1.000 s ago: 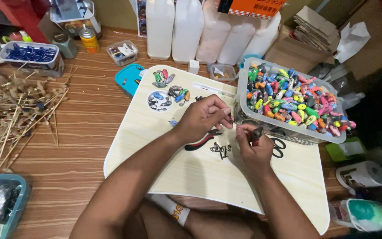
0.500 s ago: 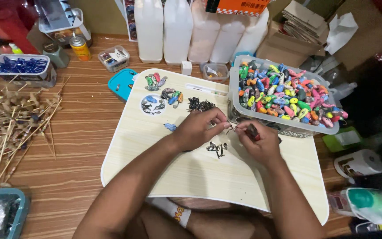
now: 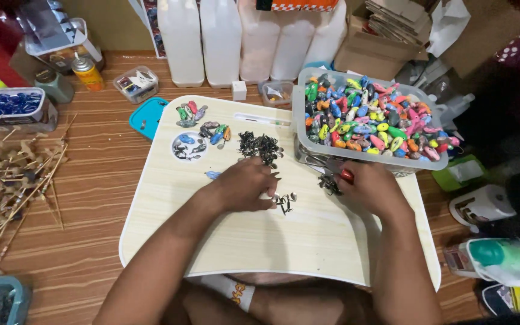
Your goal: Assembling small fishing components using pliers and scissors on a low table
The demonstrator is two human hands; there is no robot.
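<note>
Across the person's lap sits a pale wooden lap tray, serving as a work surface above the floor. At its far right corner stands a grey basket heaped with colourful oval beads, within easy reach. Beside it, the right hand is closed round a red-handled tool, likely pliers. The left hand, fingers curled down, pinches at small dark metal hooks lying on the tray between both hands.

Bare forearms, no sleeves, no rings
</note>
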